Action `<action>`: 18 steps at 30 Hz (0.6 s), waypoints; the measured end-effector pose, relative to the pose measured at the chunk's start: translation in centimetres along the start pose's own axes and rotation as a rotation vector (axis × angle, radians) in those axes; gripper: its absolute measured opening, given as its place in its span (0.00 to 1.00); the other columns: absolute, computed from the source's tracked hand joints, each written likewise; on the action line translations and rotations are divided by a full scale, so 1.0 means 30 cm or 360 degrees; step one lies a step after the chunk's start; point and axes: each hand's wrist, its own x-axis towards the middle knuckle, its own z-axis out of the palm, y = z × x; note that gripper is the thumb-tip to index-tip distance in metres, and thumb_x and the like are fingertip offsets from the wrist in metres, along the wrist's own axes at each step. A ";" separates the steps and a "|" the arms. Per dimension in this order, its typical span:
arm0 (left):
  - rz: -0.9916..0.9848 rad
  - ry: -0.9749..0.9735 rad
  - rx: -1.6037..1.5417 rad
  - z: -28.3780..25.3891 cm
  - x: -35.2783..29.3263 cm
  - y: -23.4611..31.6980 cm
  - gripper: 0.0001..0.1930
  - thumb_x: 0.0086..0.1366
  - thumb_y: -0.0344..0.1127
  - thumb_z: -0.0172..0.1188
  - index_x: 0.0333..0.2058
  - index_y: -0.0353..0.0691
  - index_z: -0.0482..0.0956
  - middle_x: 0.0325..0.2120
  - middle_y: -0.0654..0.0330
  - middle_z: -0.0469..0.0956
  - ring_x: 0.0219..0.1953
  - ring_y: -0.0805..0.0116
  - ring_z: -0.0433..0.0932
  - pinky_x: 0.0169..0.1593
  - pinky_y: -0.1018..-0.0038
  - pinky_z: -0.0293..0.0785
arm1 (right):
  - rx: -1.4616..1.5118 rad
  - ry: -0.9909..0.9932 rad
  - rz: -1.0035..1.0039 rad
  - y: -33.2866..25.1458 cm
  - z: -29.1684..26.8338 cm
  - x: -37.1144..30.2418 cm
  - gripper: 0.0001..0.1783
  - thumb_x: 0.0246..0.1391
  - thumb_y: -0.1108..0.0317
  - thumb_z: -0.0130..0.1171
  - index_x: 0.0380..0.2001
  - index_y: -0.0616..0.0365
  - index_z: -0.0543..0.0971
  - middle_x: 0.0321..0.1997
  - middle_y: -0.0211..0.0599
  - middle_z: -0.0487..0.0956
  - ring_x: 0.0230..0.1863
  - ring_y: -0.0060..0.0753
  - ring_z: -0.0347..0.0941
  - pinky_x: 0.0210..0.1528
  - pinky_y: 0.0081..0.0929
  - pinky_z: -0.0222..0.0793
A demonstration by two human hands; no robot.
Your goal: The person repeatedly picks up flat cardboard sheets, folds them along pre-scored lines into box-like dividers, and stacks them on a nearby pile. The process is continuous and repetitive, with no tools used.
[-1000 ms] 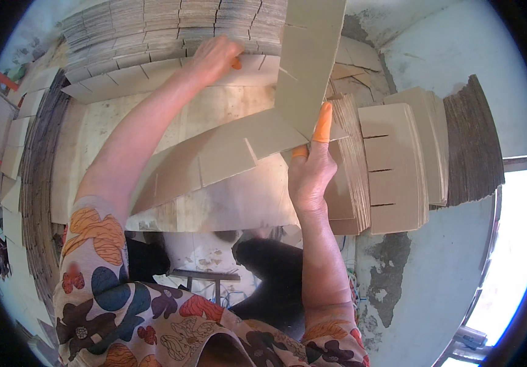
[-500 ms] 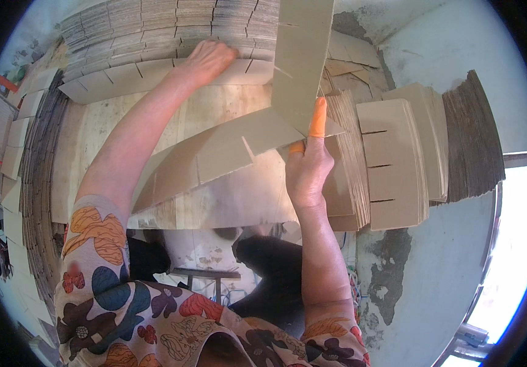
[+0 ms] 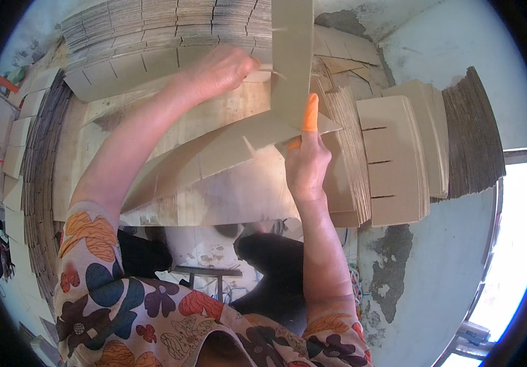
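Observation:
My right hand (image 3: 308,168) grips two slotted cardboard strips where they meet, with orange covers on its thumb and a finger. One strip, an upright cardboard piece (image 3: 292,55), rises past the top of the picture. The other, a long cardboard strip (image 3: 196,156), slants down to the left over the table. My left hand (image 3: 223,72) is closed at the front of the tall stack, its fingertips on a slotted strip (image 3: 126,73) whose middle lies hidden behind the hand and forearm.
The tall stack of slotted cardboard (image 3: 171,24) lines the table's far side. More cardboard piles stand at the right, a pale pile (image 3: 392,159) and a darker pile (image 3: 474,134). A dark-edged pile (image 3: 43,183) runs along the left. Below the wooden table (image 3: 239,205) is a stool (image 3: 208,271).
My left hand has moved right and a little nearer, and the front strip has shifted slightly right with it. The upright piece in my right hand has swung a little left.

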 end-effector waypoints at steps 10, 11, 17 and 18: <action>-0.0148 -0.0204 -0.0810 -0.133 -0.043 0.167 0.15 0.54 0.40 0.64 0.26 0.33 0.74 0.22 0.53 0.76 0.23 0.56 0.73 0.28 0.64 0.69 | -0.0099 -0.0271 0.0173 0.026 0.017 -0.011 0.49 0.47 0.81 0.53 0.69 0.45 0.44 0.44 0.49 0.76 0.34 0.50 0.76 0.34 0.41 0.75; -0.0255 -0.0234 -0.0987 -0.143 -0.035 0.137 0.17 0.53 0.43 0.66 0.26 0.33 0.74 0.22 0.53 0.77 0.22 0.57 0.73 0.28 0.65 0.69 | -0.0073 -0.0272 0.0225 0.014 0.010 -0.016 0.48 0.47 0.81 0.53 0.69 0.45 0.45 0.43 0.48 0.76 0.34 0.51 0.76 0.34 0.41 0.76; -0.0643 -0.0119 -0.0308 -0.077 0.071 -0.130 0.25 0.48 0.51 0.70 0.30 0.34 0.74 0.27 0.53 0.78 0.31 0.57 0.75 0.34 0.65 0.72 | -0.0049 -0.0137 0.0125 0.002 -0.002 -0.037 0.44 0.45 0.82 0.54 0.66 0.50 0.54 0.42 0.47 0.76 0.31 0.50 0.77 0.31 0.39 0.77; -0.0608 -0.0048 -0.0064 -0.024 0.069 -0.154 0.25 0.48 0.51 0.70 0.32 0.34 0.73 0.29 0.53 0.77 0.34 0.56 0.75 0.36 0.65 0.72 | -0.0033 -0.0138 0.0109 -0.002 0.000 -0.038 0.44 0.45 0.82 0.55 0.66 0.51 0.54 0.42 0.47 0.76 0.31 0.49 0.77 0.31 0.38 0.77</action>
